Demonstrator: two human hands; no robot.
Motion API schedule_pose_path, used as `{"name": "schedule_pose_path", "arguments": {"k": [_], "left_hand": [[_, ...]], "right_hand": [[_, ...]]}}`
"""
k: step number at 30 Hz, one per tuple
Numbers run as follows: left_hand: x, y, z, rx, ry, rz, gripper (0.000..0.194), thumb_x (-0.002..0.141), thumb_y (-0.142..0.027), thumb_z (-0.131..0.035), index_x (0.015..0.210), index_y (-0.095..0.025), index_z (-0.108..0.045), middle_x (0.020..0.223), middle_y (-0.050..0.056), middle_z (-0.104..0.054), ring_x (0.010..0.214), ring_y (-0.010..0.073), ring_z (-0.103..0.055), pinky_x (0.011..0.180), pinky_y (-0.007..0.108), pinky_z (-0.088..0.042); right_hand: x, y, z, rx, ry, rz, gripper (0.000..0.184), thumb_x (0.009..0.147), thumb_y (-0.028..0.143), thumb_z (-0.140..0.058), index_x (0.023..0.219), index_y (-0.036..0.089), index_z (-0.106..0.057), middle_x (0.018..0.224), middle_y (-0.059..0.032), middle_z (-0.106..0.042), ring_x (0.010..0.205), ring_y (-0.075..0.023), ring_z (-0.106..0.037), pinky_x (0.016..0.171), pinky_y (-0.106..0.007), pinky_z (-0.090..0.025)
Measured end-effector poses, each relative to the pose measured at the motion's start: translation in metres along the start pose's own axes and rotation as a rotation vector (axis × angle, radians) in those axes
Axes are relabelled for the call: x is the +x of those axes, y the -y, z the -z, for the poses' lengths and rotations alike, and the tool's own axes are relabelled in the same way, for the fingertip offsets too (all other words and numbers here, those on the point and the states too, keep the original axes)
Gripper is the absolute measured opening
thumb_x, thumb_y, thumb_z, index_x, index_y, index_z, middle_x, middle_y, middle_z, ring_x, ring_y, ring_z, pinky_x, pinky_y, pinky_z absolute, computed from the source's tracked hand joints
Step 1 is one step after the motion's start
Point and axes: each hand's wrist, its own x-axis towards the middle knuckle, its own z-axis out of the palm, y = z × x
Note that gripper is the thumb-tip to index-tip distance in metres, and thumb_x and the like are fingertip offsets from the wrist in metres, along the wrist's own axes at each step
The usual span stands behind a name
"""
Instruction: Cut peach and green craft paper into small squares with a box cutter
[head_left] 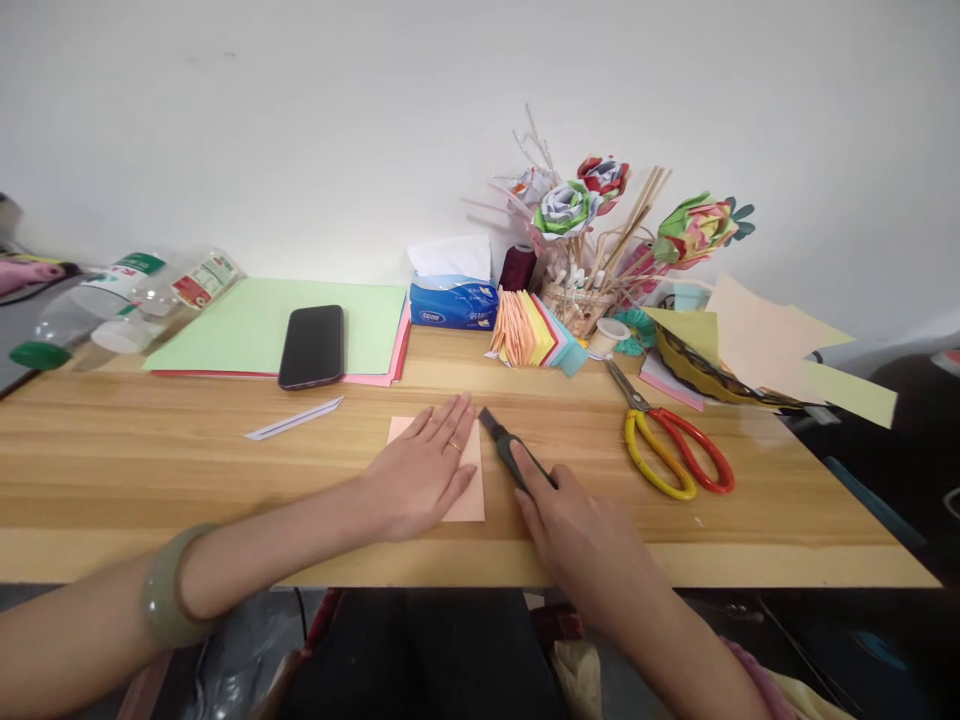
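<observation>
My left hand lies flat with fingers stretched out on a pink sheet of paper near the front of the wooden table. My right hand is closed around a dark utility knife. The knife's tip rests at the paper's right edge, just beside my left fingertips. A ring shows on my left hand and a pale green bangle on my left wrist.
Red-and-yellow scissors lie to the right. A white paper strip, a black phone on green and pink sheets, a tissue pack, fanned coloured papers, paper flowers, a basket with paper and plastic bottles stand behind.
</observation>
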Motion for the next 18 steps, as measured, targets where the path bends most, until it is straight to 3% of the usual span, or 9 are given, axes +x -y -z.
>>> {"name": "schedule_pose_path", "arguments": {"k": [5, 8, 10, 12, 15, 18], "left_hand": [[-0.002, 0.016, 0.003, -0.372, -0.130, 0.012, 0.063, 0.094, -0.049, -0.024, 0.144, -0.012, -0.016, 0.153, 0.011, -0.012, 0.140, 0.0216, -0.005, 0.113, 0.043, -0.015], [-0.008, 0.030, 0.012, -0.629, -0.338, 0.018, 0.051, 0.093, -0.050, -0.033, 0.135, -0.022, -0.033, 0.146, 0.009, -0.032, 0.138, 0.0214, -0.019, 0.110, 0.042, -0.023], [-0.014, 0.033, 0.020, -0.616, -0.414, -0.080, 0.042, 0.089, -0.051, -0.044, 0.123, -0.025, -0.046, 0.135, 0.007, -0.045, 0.132, 0.0228, -0.031, 0.108, 0.044, -0.025], [-0.020, 0.030, 0.024, -0.487, -0.360, -0.173, 0.050, 0.078, -0.055, -0.059, 0.117, -0.025, -0.050, 0.128, 0.008, -0.049, 0.125, 0.0259, -0.037, 0.105, 0.046, -0.028], [-0.025, 0.022, 0.026, -0.246, -0.173, -0.180, 0.072, 0.065, -0.057, -0.071, 0.123, -0.021, -0.047, 0.128, 0.011, -0.047, 0.120, 0.0299, -0.039, 0.099, 0.047, -0.035], [-0.025, 0.019, 0.025, -0.089, -0.062, -0.150, 0.070, 0.069, -0.055, -0.068, 0.125, -0.019, -0.047, 0.128, 0.011, -0.048, 0.117, 0.0287, -0.043, 0.095, 0.043, -0.039]], "right_hand": [[0.008, -0.022, -0.009, 0.329, -0.076, 0.043, 0.048, 0.093, 0.026, -0.034, 0.141, 0.019, -0.032, 0.093, -0.0099, -0.063, 0.082, -0.0258, -0.065, 0.069, -0.039, -0.050], [0.002, -0.034, -0.021, 0.552, -0.204, 0.085, 0.048, 0.094, 0.028, -0.032, 0.140, 0.015, -0.034, 0.102, -0.0127, -0.064, 0.093, -0.0247, -0.063, 0.077, -0.039, -0.050], [-0.008, -0.040, -0.027, 0.647, -0.279, 0.091, 0.049, 0.094, 0.032, -0.032, 0.140, 0.015, -0.035, 0.108, -0.0136, -0.063, 0.098, -0.0239, -0.062, 0.081, -0.038, -0.050], [-0.019, -0.043, -0.031, 0.698, -0.326, 0.097, 0.048, 0.093, 0.033, -0.034, 0.139, 0.018, -0.036, 0.112, -0.0121, -0.063, 0.102, -0.0222, -0.060, 0.083, -0.036, -0.050], [-0.037, -0.044, -0.032, 0.698, -0.356, 0.106, 0.045, 0.094, 0.030, -0.036, 0.138, 0.022, -0.037, 0.111, -0.0086, -0.063, 0.101, -0.0185, -0.061, 0.081, -0.031, -0.051], [-0.054, -0.042, -0.033, 0.620, -0.330, 0.126, 0.044, 0.094, 0.027, -0.035, 0.138, 0.023, -0.036, 0.094, -0.0054, -0.065, 0.080, -0.0152, -0.066, 0.068, -0.027, -0.054]]}}
